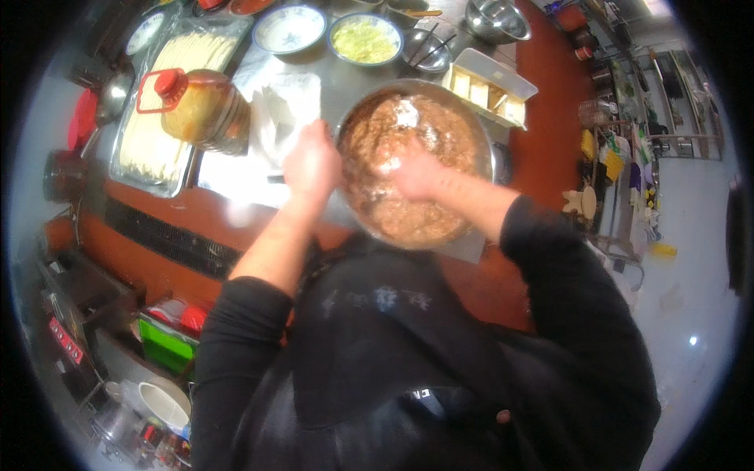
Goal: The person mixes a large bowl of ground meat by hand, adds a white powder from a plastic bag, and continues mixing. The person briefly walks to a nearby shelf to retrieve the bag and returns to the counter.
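Observation:
A large round metal bowl (484,136) near the table's front edge holds a brown, wet ground-meat mixture (412,215). My right hand (415,171) is in the mixture, its fingers partly hidden there; whether they close on anything does not show. At the bowl's left rim is my left hand (313,159), with its fingers curled; blur hides whether it grips the rim. Left of that hand stands a large plastic jug (206,112) of yellow-brown liquid with a red cap and handle.
A plastic-covered tray of pale dough strips (156,141) lies at the left. Behind are a patterned bowl (288,29), a bowl of chopped pale-green vegetable (365,40), a metal bowl with chopsticks (429,52) and an empty-looking metal bowl (498,22). A divided seasoning box (492,88) stands at the right.

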The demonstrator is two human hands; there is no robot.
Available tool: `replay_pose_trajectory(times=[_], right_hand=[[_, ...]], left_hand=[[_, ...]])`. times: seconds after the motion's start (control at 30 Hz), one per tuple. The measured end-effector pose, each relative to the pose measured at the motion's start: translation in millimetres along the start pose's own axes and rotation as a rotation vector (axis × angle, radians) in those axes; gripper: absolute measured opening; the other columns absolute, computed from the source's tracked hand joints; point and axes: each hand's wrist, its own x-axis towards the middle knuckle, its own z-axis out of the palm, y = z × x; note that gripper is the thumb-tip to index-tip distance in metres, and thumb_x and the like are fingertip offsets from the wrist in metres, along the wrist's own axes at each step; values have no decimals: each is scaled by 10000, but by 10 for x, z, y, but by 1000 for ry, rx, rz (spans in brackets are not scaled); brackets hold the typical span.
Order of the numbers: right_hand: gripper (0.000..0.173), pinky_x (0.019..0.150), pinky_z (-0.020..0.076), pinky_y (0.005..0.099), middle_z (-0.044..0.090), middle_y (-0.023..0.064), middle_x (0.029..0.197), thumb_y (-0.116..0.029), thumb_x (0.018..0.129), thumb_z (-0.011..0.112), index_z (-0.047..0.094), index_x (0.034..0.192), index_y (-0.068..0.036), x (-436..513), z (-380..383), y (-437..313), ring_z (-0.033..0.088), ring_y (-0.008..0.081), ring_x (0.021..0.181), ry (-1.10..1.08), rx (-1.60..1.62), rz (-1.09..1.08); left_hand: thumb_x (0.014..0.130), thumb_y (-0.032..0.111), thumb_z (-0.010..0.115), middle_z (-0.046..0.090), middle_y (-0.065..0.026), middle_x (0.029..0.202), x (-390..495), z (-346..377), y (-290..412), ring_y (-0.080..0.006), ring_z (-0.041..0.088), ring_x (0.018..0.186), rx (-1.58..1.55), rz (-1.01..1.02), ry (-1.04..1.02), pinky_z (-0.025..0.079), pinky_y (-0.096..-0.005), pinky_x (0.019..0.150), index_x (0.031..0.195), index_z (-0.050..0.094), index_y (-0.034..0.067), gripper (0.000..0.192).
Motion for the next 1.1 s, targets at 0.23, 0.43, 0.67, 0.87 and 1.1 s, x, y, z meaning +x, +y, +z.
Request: replay_pose_trajectory(times=[0.23,0.43,0.67,0.87,1.1], right_hand=[[504,1242,412,559,554,201,1578,-105,1009,618,597,1513,-102,-457,164,495,572,314,1447,71,-16,154],[305,944,605,509,759,244,1166,-86,976,567,726,1196,54,85,588,132,753,391,1059,-89,612,492],[645,1346,207,585,506,228,1625,-115,869,792,634,1494,-142,-39,-481,204,370,396,1593,-16,-166,-68],[606,1251,382,502,621,252,1507,-256,991,680,540,1566,-128,241,126,807,540,396,1455,116,775,406],[594,1098,512,512,689,295,1354,-222,987,689,547,1540,-59,-646,151,451,676,416,1251,16,260,22]], left_hand=[[1042,170,508,737,-185,1129,-10,-16,61,-449,712,1026,-42,-22,-7,560,-568,897,1139,669,80,208],[1045,178,522,743,-200,1133,9,-42,66,-442,716,1031,-69,-40,-12,559,-555,920,1137,688,66,220],[1045,174,515,739,-203,1133,-18,-12,-28,-440,717,1036,-55,-48,-2,561,-550,922,1144,680,72,218],[1049,175,493,729,-196,1183,-11,-83,13,-437,705,1088,-63,-77,-43,556,-550,951,1181,658,80,232],[1058,186,546,756,-206,1116,-16,-2,-2,-427,718,1045,-86,-43,41,557,-533,923,1129,723,52,233]])
